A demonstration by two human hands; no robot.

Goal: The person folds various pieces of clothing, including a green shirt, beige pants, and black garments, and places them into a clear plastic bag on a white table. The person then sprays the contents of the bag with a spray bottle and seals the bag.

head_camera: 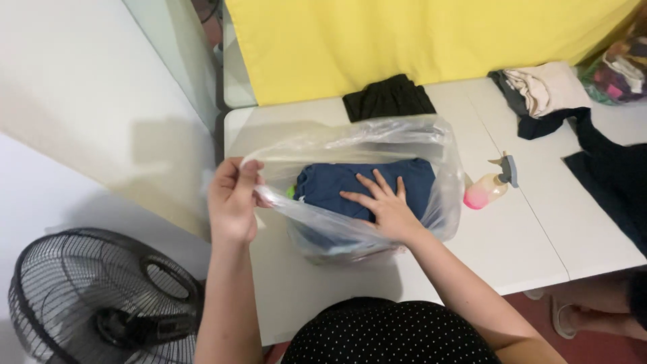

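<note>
A clear plastic bag [441, 158] stands open on the white table [526, 236]. Inside it lies a folded dark blue garment [337, 182], with something green peeking out at its left side. My left hand [232, 199] pinches the bag's left rim and holds it up. My right hand [384, 205] reaches into the bag, its fingers spread flat on the blue garment.
A folded black garment [387, 98] lies behind the bag. A pink spray bottle [490, 187] lies on its side to the right. Beige and dark clothes [552, 91] are piled at the far right. A black fan [101, 300] stands at the lower left. A yellow cloth [418, 37] hangs behind.
</note>
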